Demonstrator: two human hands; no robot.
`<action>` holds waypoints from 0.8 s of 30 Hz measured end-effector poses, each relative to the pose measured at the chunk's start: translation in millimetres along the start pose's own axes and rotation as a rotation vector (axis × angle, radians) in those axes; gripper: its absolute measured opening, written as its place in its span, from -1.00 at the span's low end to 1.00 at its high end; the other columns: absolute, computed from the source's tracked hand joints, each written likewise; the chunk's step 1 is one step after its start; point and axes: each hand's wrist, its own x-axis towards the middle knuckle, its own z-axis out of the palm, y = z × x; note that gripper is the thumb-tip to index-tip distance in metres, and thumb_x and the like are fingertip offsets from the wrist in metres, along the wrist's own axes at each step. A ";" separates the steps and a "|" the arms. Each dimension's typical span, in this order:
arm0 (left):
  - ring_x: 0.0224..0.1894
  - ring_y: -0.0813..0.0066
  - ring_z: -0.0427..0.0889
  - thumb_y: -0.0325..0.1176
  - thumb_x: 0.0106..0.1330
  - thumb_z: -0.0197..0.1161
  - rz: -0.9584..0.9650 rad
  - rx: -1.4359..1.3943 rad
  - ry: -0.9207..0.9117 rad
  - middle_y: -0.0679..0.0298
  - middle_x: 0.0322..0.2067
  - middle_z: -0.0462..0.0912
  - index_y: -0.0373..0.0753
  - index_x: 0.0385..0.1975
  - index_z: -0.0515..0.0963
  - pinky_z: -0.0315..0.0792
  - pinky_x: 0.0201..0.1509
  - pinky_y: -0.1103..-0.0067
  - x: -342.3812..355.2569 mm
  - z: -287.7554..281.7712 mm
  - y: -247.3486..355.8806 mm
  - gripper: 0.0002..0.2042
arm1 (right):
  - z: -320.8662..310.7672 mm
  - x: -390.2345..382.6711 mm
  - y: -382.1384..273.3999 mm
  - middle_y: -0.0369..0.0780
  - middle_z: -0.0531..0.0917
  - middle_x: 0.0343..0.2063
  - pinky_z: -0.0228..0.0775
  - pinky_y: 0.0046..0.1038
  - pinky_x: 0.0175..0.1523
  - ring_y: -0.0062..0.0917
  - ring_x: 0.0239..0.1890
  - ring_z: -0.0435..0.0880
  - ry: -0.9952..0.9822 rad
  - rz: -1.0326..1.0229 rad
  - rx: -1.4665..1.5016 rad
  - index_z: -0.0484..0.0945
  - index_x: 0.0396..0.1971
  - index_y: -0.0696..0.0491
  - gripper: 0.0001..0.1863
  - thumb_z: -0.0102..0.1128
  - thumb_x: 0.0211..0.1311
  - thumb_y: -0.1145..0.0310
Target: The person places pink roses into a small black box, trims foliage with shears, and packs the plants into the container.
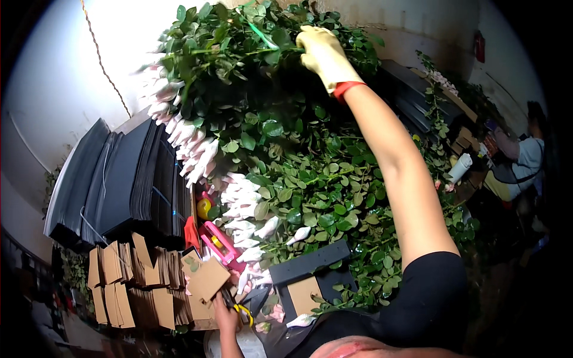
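Apparently, the gloved right hand [325, 52] closes around a rose stem [255, 52] atop the leafy pile [340, 197].
The left hand [226, 316] is beside yellow-handled scissors [243, 308], grip unclear; net-sleeved rosebuds [240, 201] face left, probably keeping stems reachable.

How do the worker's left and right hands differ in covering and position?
The right hand wears a pale yellow glove; the left hand looks bare. The right hand is high among leafy stems; the left hand is low near a cardboard piece. Both forearms look bare.
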 end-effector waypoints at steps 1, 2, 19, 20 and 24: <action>0.24 -0.36 0.50 -0.69 0.15 0.21 -0.089 -0.038 0.002 -0.18 0.24 0.46 -0.23 0.48 0.33 0.46 0.29 0.11 7.0 -0.4 8.5 -0.24 | -7.2 -7.6 3.9 -0.13 0.74 -0.14 0.59 -0.17 0.19 -0.13 0.05 0.72 -0.044 0.139 0.199 0.64 -0.17 0.09 -0.72 0.38 0.06 0.50; 0.27 -0.33 0.49 -0.70 0.14 0.20 -0.176 -0.076 0.003 -0.19 0.23 0.47 -0.24 0.46 0.36 0.44 0.32 0.13 19.3 0.9 18.1 -0.25 | -19.8 -27.5 13.3 -0.12 0.73 -0.06 0.58 -0.18 0.21 -0.14 0.05 0.72 -0.074 0.199 0.366 0.62 -0.12 0.11 -0.71 0.31 0.10 0.53; -0.11 0.12 0.75 -0.51 0.29 0.44 0.559 -0.548 -0.333 0.11 -0.15 0.78 -0.28 -0.09 0.72 0.62 0.03 0.36 -20.7 -82.3 220.3 -0.79 | -156.1 -333.0 20.0 -0.08 0.58 0.33 0.26 -0.19 0.59 -0.19 0.43 0.50 -0.898 -0.151 -0.146 0.50 0.37 -0.02 -0.33 0.50 0.24 0.37; 0.08 0.07 0.67 -0.42 0.25 0.52 0.657 -0.429 -0.367 0.12 0.03 0.74 -0.25 0.04 0.69 0.55 0.20 0.27 -17.5 -82.8 231.6 -0.65 | -160.3 -325.2 10.7 -0.08 0.58 0.35 0.23 -0.16 0.61 -0.18 0.45 0.48 -0.803 -0.159 -0.175 0.47 0.40 -0.03 -0.33 0.45 0.29 0.38; 0.03 0.11 0.65 -0.37 0.20 0.57 0.662 -0.373 -0.452 0.16 -0.02 0.70 -0.27 0.01 0.71 0.55 0.12 0.32 -18.7 -63.1 237.5 -0.62 | -176.2 -308.5 -32.1 -0.10 0.68 0.19 0.40 -0.19 0.49 -0.19 0.27 0.64 -0.506 -0.183 0.309 0.64 0.15 0.02 -0.53 0.45 0.21 0.43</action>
